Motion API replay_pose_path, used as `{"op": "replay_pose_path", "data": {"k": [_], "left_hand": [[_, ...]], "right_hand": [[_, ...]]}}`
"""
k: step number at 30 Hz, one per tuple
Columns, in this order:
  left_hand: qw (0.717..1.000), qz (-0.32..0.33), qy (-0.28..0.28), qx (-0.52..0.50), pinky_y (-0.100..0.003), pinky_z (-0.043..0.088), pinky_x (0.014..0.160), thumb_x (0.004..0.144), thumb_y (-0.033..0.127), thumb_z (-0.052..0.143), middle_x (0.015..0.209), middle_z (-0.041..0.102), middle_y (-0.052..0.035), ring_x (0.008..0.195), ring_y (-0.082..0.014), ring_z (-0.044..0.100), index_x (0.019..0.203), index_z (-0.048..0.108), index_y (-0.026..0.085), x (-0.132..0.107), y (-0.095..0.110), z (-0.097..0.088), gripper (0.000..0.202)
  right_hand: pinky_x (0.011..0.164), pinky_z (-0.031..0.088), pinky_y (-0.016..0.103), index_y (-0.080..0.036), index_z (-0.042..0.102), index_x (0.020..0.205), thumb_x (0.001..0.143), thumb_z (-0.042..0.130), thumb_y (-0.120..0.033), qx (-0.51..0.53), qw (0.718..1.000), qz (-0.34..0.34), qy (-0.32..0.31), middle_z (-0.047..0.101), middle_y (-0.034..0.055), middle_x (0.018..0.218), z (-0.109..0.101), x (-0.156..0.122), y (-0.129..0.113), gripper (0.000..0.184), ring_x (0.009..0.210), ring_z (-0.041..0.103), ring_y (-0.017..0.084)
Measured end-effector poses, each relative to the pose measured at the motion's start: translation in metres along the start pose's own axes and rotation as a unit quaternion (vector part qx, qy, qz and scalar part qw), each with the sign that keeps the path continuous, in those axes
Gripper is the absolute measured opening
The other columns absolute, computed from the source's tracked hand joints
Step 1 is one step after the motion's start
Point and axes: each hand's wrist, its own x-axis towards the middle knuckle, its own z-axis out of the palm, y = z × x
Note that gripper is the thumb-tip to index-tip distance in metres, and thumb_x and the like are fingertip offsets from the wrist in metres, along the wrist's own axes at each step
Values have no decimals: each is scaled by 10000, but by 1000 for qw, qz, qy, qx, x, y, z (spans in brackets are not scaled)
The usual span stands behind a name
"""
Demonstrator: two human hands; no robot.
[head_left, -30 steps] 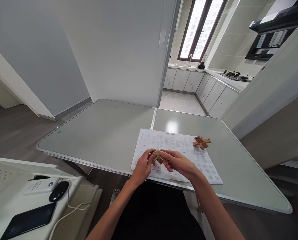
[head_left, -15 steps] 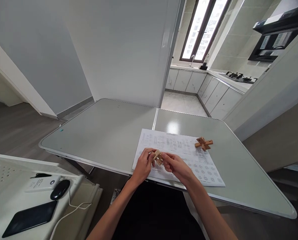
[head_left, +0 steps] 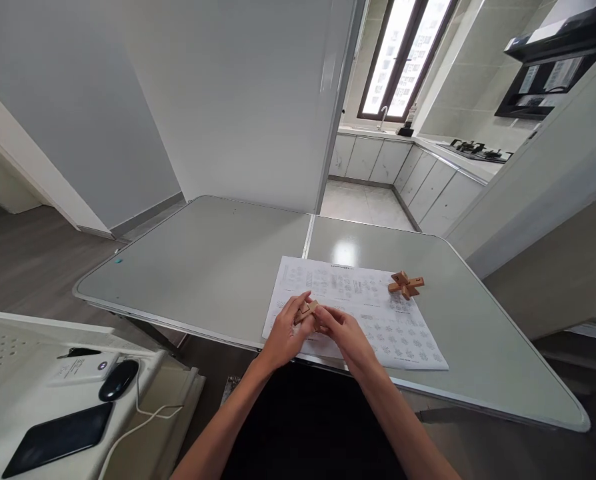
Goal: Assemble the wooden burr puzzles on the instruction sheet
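A light wooden interlocking puzzle (head_left: 307, 311) is held between both hands above a printed sheet. My left hand (head_left: 287, 333) wraps round its left side, thumb across the front. My right hand (head_left: 342, 328) grips the right side with thumb and fingers pinched together; the lower part of the puzzle is hidden behind the hands. The paper sheet (head_left: 393, 340) beneath carries rows of small diagrams. On its upper right corner rests a second, darker wooden puzzle (head_left: 406, 285), a star-like cross of notched bars.
The sheet lies on a grey-green folding table (head_left: 228, 267). At lower left, a white cart (head_left: 23, 407) holds a black phone (head_left: 61, 437), a black mouse (head_left: 119, 381), a white box (head_left: 81, 368) and a cable (head_left: 148, 417). A wall stands behind the table.
Both hands have closed in around the light wooden puzzle, which has turned and is more covered. My right hand has shifted slightly left. The darker puzzle stays on the sheet.
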Motion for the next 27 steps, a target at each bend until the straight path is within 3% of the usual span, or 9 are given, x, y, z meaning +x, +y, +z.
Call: {"op": "replay_pose_path", "data": {"k": [2,4,12,22,27], "left_hand": [[999,16,-21,19,-425,507,1061,914,373,726,1366,612,-108,1209,-284,613,1572,424,293,-1,0,0,728],[998,28,-31,38,-429,509,1060,877,356,778,1381,601,-105,1227,-288,605,1601,367,316,-2,-1,1,834],[997,60,-34,41,-448,488,1118,931,291,729,1461,538,-101,1317,-288,561,1555,432,343,-1,0,3,693],[992,62,-82,79,-497,468,1160,979,344,678,1531,498,-85,1395,-298,516,1640,214,390,-3,-6,4,809],[991,60,-70,99,-502,469,1160,961,351,705,1529,519,-58,1396,-294,513,1624,243,423,-4,-7,3,810]], "right_hand": [[925,547,374,-172,804,1073,853,731,-633,13,1000,10,-10,781,103,1011,-1,1,0,516,998,719,270],[934,538,382,-166,809,1067,864,714,-646,14,1000,21,-14,786,107,966,-3,2,-1,529,978,726,273],[928,536,376,-182,815,1059,844,746,-645,-23,1000,11,4,785,105,1038,-6,0,-4,515,1058,701,291],[920,528,357,-187,795,1103,841,735,-658,-33,999,24,17,790,101,1100,-11,5,7,542,1074,706,286],[930,514,349,-195,793,1084,852,733,-641,-61,998,11,9,785,84,1126,-12,2,3,506,1126,679,291]]}}
